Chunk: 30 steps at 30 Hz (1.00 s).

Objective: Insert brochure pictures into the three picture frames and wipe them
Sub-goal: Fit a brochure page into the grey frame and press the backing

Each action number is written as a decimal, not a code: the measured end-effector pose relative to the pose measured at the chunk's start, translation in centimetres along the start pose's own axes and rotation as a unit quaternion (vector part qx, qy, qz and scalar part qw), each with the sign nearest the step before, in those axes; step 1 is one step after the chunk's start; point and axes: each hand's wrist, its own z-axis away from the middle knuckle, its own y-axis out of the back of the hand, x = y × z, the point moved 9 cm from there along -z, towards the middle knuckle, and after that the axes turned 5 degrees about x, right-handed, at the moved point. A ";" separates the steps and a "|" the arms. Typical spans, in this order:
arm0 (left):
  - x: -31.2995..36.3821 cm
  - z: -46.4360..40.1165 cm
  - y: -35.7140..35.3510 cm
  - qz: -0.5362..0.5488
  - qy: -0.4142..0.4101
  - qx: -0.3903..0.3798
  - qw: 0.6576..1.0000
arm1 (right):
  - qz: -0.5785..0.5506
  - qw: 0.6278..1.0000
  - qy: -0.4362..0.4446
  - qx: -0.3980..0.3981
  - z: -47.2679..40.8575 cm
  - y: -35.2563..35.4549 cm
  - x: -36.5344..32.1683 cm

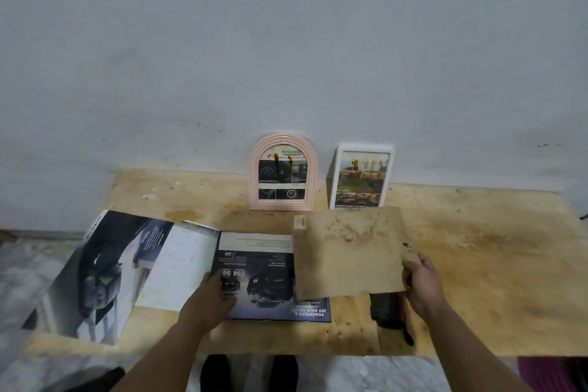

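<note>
A pink arched picture frame (283,172) and a white rectangular frame (362,178) lean against the wall, each with a brochure picture inside. On the wooden table lies a dark brochure page (264,277) showing vehicles; my left hand (219,293) presses flat on its left part. My right hand (423,280) grips the right edge of a brown backing board (346,251), held above the page's right side. A large opened brochure (105,270) spreads at the left.
A black object (386,309), partly under the board, lies near the table's front edge. The table (493,264) stands against a white wall. Dark shoes (248,372) show below the front edge, and pale floor lies at the left.
</note>
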 end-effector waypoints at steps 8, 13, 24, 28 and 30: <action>0.5 1.0 0.8 0.066 0.024 0.010 0.997 | 0.097 0.991 -0.016 -0.091 5.0 -9.4 6.8; -0.3 1.0 0.6 0.034 0.031 -0.017 0.999 | 0.140 0.983 0.005 -0.115 7.5 -12.4 7.9; -1.2 0.5 -0.1 -0.012 0.038 -0.054 0.998 | 0.577 0.791 0.176 -0.104 8.7 -14.2 7.7; -1.2 0.5 -0.3 -0.026 0.035 -0.054 0.998 | 0.640 0.738 0.163 -0.137 7.9 -14.9 9.2; -1.0 0.4 -0.2 -0.041 0.029 -0.045 0.998 | 0.635 0.748 0.142 -0.127 7.8 -14.6 9.3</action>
